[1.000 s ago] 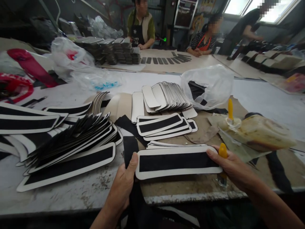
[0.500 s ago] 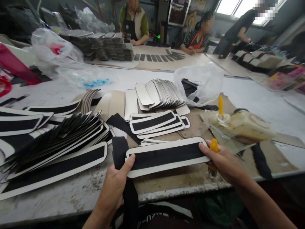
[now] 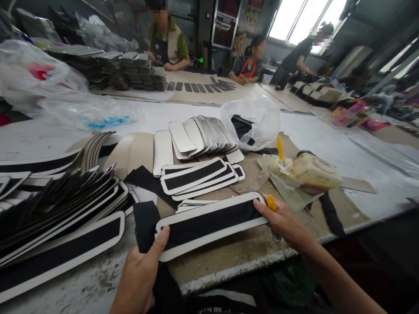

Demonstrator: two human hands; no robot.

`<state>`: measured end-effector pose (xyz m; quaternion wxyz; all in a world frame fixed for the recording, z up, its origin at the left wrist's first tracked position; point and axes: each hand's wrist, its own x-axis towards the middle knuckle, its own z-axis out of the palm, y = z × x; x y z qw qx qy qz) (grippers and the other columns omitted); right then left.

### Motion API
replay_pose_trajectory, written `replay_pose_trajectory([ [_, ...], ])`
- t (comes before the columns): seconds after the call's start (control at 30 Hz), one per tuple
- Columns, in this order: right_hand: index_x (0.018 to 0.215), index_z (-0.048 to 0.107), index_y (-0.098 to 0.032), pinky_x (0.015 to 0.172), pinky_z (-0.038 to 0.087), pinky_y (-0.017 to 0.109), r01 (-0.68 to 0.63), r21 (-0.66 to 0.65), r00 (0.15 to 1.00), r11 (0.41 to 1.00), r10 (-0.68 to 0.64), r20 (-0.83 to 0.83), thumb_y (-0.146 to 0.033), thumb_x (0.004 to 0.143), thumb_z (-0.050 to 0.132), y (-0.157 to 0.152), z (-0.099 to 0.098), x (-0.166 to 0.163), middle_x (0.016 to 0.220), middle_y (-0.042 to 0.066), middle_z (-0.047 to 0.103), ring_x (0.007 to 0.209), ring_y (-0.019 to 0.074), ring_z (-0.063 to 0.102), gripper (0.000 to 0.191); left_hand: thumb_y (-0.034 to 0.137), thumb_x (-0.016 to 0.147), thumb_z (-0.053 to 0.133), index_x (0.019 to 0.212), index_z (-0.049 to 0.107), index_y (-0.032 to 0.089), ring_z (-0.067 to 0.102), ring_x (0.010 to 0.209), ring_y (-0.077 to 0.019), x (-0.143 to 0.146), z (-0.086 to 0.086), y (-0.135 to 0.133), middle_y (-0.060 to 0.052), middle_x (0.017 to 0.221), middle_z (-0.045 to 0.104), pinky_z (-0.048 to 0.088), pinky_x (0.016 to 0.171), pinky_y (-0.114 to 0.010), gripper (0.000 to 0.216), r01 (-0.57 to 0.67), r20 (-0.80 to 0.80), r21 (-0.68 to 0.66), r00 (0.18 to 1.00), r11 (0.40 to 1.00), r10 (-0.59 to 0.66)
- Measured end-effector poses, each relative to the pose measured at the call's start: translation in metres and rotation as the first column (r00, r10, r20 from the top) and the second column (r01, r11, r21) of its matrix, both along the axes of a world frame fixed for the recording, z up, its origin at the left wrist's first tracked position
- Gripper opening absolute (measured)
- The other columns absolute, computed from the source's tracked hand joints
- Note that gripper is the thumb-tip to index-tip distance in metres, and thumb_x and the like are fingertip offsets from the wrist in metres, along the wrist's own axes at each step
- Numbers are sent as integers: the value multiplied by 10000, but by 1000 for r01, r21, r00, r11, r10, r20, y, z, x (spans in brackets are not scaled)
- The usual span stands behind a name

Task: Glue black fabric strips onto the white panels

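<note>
A long rounded panel, black in the middle with a white border, is held tilted above the table edge. My left hand pinches its left end, thumb on top. Beside that thumb a black fabric strip stands up and hangs down past the hand; how it is held is hidden. My right hand grips the panel's right end with the thumb on top. A yellow handle sticks up within the same hand; the tool's kind is not plain. Just behind the panel lie several similar bordered panels.
Many bordered panels are heaped at left. White pieces lie fanned mid-table beside a plastic bag. A glue-stained container with a yellow-handled tool stands at right. Three people work at the far table.
My view has turned to the right, so the scene sits further left. Both hands keep hold of the panel, whose right end tilts up a little more in view.
</note>
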<state>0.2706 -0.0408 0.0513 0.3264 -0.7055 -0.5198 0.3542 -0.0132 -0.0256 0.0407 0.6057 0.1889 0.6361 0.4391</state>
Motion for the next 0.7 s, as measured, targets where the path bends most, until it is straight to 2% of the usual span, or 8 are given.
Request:
replay_pose_trajectory([
  [0.1, 696, 444, -206, 506, 360, 235, -20, -23, 1000, 1000, 20, 11, -551, 866, 428, 0, 2, 1, 633, -29, 409, 580, 119, 399, 385, 436, 697, 711, 945, 641, 222, 613, 1042, -269, 0, 2, -1, -32, 940, 729, 392, 1028, -392, 335, 50, -27, 13, 998, 999, -50],
  [0.2, 728, 474, -204, 521, 381, 246, -37, 1, 999, 999, 37, 5, -564, 881, 379, 1, 7, 6, 656, -15, 461, 592, 129, 439, 402, 467, 685, 705, 949, 644, 231, 581, 1092, -294, 0, 2, -1, -32, 945, 728, 422, 1008, -400, 359, 58, -99, 16, 994, 998, -56],
  [0.3, 826, 539, -203, 616, 423, 274, -76, 72, 974, 995, 59, 217, -540, 858, 455, 7, 18, 9, 717, 4, 540, 660, 153, 504, 349, 499, 677, 699, 942, 651, 237, 561, 1118, -303, -2, -1, -1, -28, 957, 726, 461, 968, -387, 376, 80, -166, 47, 984, 996, -72],
  [0.37, 902, 587, -206, 728, 426, 318, -199, 116, 888, 973, 129, 441, -514, 814, 552, 14, 28, 6, 826, 39, 600, 786, 193, 536, 323, 519, 679, 688, 920, 661, 223, 571, 1100, -302, -3, -3, -1, -38, 964, 723, 459, 966, -376, 382, 143, -197, 71, 972, 987, -127],
  [0.47, 936, 633, -204, 797, 399, 348, -505, 37, 671, 862, 365, 645, -523, 749, 638, 24, 41, -7, 913, 77, 626, 904, 236, 519, 370, 523, 678, 687, 893, 674, 184, 602, 1043, -300, -5, -1, -2, -58, 947, 722, 438, 977, -369, 402, 248, -263, 111, 941, 962, -212],
  [0.53, 899, 640, -201, 748, 396, 313, -644, -94, 556, 760, 548, 625, -528, 738, 651, 30, 46, -18, 850, 61, 623, 863, 220, 526, 365, 516, 684, 686, 924, 675, 166, 614, 1017, -292, -5, 0, -3, -62, 924, 724, 432, 978, -366, 424, 293, -265, 143, 932, 945, -249],
  [0.6, 824, 627, -200, 683, 381, 267, -682, -208, 522, 701, 666, 534, -485, 748, 661, 34, 48, -28, 790, 28, 602, 789, 184, 533, 297, 504, 686, 690, 948, 675, 158, 626, 988, -286, -5, 1, -5, -62, 896, 728, 448, 955, -355, 435, 299, -220, 166, 940, 940, -260],
  [0.7, 739, 581, -196, 604, 344, 225, -669, -301, 570, 680, 729, 379, -426, 774, 642, 36, 49, -36, 715, -17, 554, 672, 130, 501, 240, 498, 645, 724, 917, 686, 162, 652, 913, -294, -5, 1, -9, -65, 833, 733, 501, 875, -339, 435, 255, -145, 161, 962, 954, -233],
])
